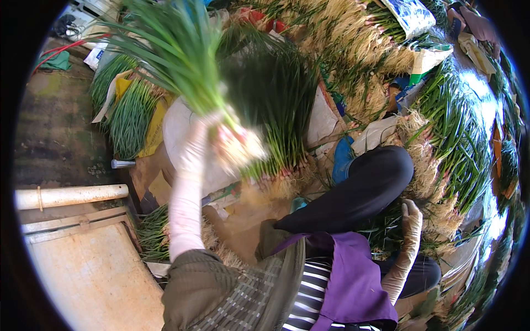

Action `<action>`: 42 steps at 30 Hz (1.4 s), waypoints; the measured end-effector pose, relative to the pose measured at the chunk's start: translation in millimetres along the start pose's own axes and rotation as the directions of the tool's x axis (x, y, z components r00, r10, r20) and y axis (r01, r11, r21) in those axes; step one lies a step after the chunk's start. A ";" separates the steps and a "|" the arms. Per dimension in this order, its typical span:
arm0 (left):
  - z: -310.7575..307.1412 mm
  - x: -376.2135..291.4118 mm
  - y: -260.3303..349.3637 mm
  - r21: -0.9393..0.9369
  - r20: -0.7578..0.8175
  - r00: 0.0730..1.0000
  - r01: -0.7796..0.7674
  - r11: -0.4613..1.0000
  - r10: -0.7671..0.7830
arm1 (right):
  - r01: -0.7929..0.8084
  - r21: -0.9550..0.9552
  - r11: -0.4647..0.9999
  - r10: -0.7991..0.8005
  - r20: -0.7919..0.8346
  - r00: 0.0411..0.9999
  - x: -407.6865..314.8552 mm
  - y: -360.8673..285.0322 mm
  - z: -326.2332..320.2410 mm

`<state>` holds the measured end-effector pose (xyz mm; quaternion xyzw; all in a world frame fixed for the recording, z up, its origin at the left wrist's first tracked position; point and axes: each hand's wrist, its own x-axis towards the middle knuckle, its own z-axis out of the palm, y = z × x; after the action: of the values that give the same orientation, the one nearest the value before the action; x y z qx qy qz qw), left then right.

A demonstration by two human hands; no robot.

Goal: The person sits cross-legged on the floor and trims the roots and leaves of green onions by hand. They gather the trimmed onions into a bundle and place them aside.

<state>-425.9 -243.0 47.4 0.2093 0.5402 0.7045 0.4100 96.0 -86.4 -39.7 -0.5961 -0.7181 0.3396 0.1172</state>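
Note:
My left hand (203, 124), gloved and blurred by motion, grips a bunch of green scallions (182, 62) near its pinkish bulbs and pale roots. The leaves point up and away to the left. Beside and below it lies a broad pile of scallions (281, 136) with dark green leaves and roots towards me. My right hand (413, 211), in a light glove, hangs beside my bent knee near a heap of rooted scallions (430, 165). Its fingers are partly bent and look close together; nothing shows in them.
More scallions (132, 111) stand in a yellow bag at the left. A heap with long roots (348, 29) fills the upper right. A rusty panel (91, 273) and a white pipe (74, 196) are at the lower left. A blue boot (342, 159) is by my knee.

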 end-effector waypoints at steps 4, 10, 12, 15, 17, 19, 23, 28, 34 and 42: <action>-17.5 -32.9 -145.8 0.023 -0.172 0.845 0.518 0.855 -0.507 | 0.010 -0.150 0.989 0.001 0.068 0.998 -13.0 12.5 15.2; -60.5 -46.2 -258.8 0.021 -0.109 0.671 0.740 0.673 -0.734 | -0.054 -0.227 0.972 0.073 0.075 0.995 -26.7 22.2 19.4; -61.4 -46.7 -266.2 0.032 -0.144 0.681 0.729 0.684 -0.718 | -0.064 -0.234 0.970 0.072 0.026 0.997 -30.9 26.5 19.4; -49.2 -61.4 -271.6 0.163 -0.415 0.802 0.531 0.832 -0.430 | -0.089 -0.345 0.934 0.103 0.022 0.994 -36.3 38.4 15.2; -43.8 -75.8 -276.6 0.664 -0.659 0.752 0.594 0.454 -0.020 | -0.180 -0.160 0.971 0.163 -0.112 0.980 -39.4 49.9 8.2; -47.1 -89.0 -283.9 0.789 -0.602 0.787 0.558 0.257 0.138 | 0.131 -0.579 0.805 -0.295 -0.197 0.935 -39.6 61.5 5.2; -68.8 -59.7 -279.2 0.983 -0.168 0.983 0.172 -0.060 0.073 | -0.259 0.273 0.927 0.351 -0.380 0.856 -35.9 75.9 34.0; -39.4 25.4 -172.0 0.878 0.111 0.862 -0.319 -0.358 -0.495 | -0.045 -0.485 0.873 0.353 0.566 0.745 -40.9 72.8 83.4; 191.7 80.9 -43.9 0.853 0.473 0.881 -0.460 0.246 0.007 | -0.065 0.151 0.986 0.087 -0.141 0.986 -38.1 76.0 -31.4; 511.5 -10.5 -224.2 -0.079 0.965 0.075 -0.829 0.554 0.250 | -0.387 -0.318 0.865 0.109 -0.635 0.765 99.2 135.8 -108.1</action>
<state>36.5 68.0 8.0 0.8538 0.2440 0.3870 0.2486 237.4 52.1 -68.2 -0.7746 -0.6128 -0.0203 0.1550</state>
